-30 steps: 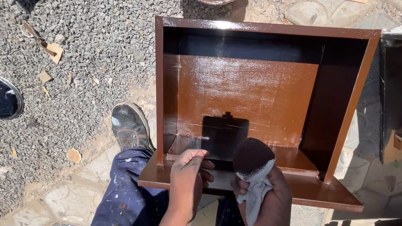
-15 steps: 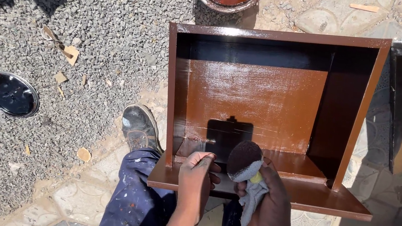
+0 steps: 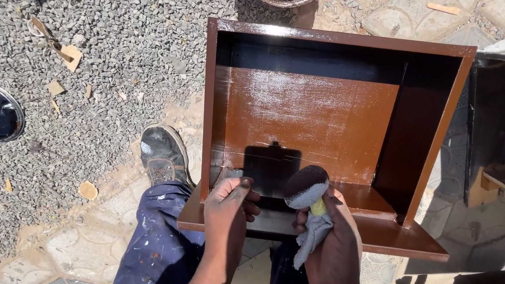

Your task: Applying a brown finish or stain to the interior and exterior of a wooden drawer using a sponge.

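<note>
My left hand reaches forward, palm down, fingers curled. My right hand sits just beside it, fingers closed in a grip, wrist bent slightly inward.
</note>
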